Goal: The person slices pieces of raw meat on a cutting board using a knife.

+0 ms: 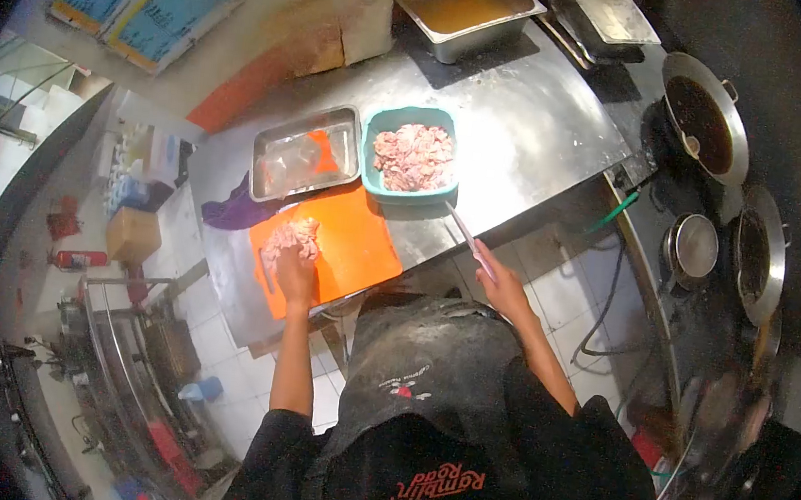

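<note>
My left hand (295,280) is at a pile of pale pink raw meat (292,237), its fingers curled onto the near side of the pile. The meat lies on the left part of an orange cutting board (357,245). Off to the right, beyond the board, my right hand (506,290) is closed around the pink handle of a knife (466,232). The blade points up and left, its tip near the corner of a turquoise basin (406,197). More cut raw meat (415,157) fills that basin. A steel tray (261,169) stands beside it, behind the board.
A purple cloth (234,210) lies left of the board on the steel table (532,117). A deep steel pan of brownish liquid (462,37) stands at the back. Woks (739,139) with dark liquid line the right side. A fire extinguisher (79,259) is at the left.
</note>
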A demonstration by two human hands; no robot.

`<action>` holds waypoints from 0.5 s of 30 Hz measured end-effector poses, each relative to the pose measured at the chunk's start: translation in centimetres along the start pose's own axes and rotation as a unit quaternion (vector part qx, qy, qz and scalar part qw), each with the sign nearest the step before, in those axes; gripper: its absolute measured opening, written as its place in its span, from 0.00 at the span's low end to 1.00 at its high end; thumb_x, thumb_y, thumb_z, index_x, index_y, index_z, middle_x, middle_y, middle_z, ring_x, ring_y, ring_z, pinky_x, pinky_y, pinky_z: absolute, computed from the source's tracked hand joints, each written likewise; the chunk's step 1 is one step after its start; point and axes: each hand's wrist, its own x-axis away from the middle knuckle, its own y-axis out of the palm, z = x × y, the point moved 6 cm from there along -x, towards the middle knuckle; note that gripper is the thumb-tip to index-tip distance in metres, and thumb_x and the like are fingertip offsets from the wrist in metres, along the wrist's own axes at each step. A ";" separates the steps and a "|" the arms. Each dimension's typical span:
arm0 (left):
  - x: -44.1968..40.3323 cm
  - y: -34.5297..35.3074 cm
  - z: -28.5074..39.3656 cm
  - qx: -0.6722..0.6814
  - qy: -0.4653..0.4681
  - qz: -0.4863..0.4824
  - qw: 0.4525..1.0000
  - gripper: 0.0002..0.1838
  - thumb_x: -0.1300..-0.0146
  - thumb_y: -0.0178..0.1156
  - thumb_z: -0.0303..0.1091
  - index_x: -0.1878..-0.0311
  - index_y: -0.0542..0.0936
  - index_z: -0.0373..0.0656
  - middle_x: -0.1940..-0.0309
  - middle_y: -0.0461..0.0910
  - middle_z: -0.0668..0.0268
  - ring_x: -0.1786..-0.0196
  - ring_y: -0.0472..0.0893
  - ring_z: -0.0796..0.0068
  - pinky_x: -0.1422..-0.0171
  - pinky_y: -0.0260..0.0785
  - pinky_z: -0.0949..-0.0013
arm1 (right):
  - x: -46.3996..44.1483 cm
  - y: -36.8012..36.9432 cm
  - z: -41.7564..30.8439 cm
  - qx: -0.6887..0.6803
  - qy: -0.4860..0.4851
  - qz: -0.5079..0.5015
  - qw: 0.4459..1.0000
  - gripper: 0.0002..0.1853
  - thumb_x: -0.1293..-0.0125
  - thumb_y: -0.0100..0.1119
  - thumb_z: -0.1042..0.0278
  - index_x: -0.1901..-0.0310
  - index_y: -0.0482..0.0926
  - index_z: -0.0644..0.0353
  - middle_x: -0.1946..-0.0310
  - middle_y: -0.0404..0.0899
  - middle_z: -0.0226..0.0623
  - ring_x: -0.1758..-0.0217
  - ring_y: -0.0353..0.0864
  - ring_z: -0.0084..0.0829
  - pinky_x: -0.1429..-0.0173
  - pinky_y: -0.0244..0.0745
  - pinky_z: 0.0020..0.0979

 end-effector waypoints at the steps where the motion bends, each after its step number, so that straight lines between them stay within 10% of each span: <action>1: 0.0 -0.7 -0.4 -0.004 -0.004 0.001 1.000 0.15 0.41 0.66 0.30 0.51 0.83 0.39 0.52 0.82 0.55 0.47 0.80 0.46 0.42 0.73 0.49 | -0.1 0.3 -0.3 -0.001 -0.002 -0.006 1.000 0.33 0.24 0.55 0.71 0.19 0.63 0.44 0.29 0.76 0.48 0.28 0.78 0.47 0.28 0.73 0.41; 9: -2.5 -9.0 0.2 0.094 -0.118 0.086 0.985 0.13 0.30 0.64 0.33 0.53 0.88 0.32 0.66 0.90 0.54 0.63 0.89 0.68 0.56 0.79 0.63 | -1.5 1.2 -1.0 -0.038 -0.019 -0.015 0.999 0.33 0.23 0.54 0.72 0.19 0.63 0.46 0.29 0.76 0.48 0.30 0.80 0.48 0.30 0.74 0.42; 15: -5.6 -13.0 3.3 0.303 -0.114 0.104 0.940 0.11 0.25 0.60 0.28 0.47 0.85 0.31 0.58 0.89 0.60 0.56 0.88 0.72 0.51 0.80 0.69 | -2.2 2.9 -1.7 -0.023 -0.066 0.002 0.998 0.33 0.23 0.55 0.69 0.19 0.62 0.42 0.32 0.78 0.50 0.33 0.82 0.52 0.32 0.76 0.43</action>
